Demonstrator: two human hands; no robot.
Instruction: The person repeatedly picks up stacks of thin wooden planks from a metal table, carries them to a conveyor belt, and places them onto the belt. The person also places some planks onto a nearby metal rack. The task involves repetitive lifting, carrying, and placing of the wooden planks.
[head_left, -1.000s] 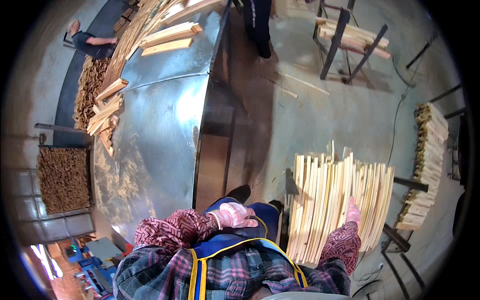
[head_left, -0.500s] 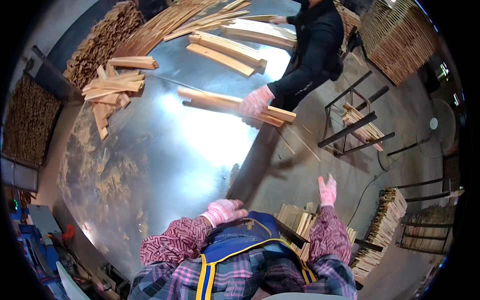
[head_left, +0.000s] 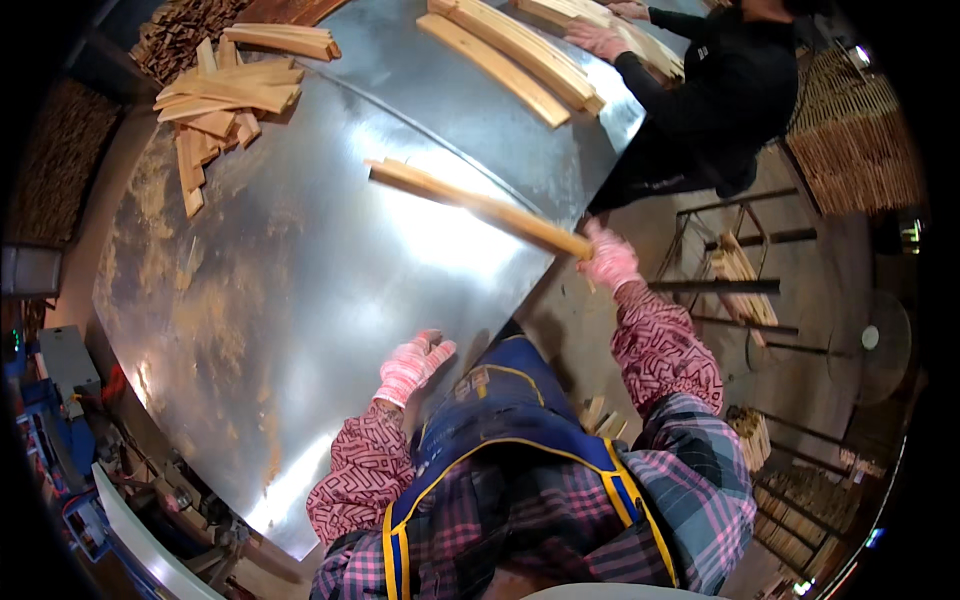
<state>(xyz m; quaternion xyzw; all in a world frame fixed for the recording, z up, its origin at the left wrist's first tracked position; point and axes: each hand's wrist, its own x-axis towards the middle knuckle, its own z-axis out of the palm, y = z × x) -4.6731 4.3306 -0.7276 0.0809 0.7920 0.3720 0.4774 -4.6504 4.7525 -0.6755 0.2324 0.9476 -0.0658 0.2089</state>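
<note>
The right hand (head_left: 610, 258) is wrapped around one end of a wood stick (head_left: 475, 204) at the shiny surface's (head_left: 320, 270) edge. The left hand (head_left: 410, 368), half open and empty, is over the surface.

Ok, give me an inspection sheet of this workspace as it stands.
Surface: metal table, shiny, sawdust scattered on its left part.
Job's things: wooden strip, possibly two together, slanting over the table; contact with it unclear.
Clutter: jumbled pile of boards at the table's far left.
Hands: right hand, gloved, closed around the strip's right end; left hand, gloved, partly open, holding nothing.
Cables: none clearly seen.
Surroundings: co-worker in black across the table; dark metal rack at right.
</note>
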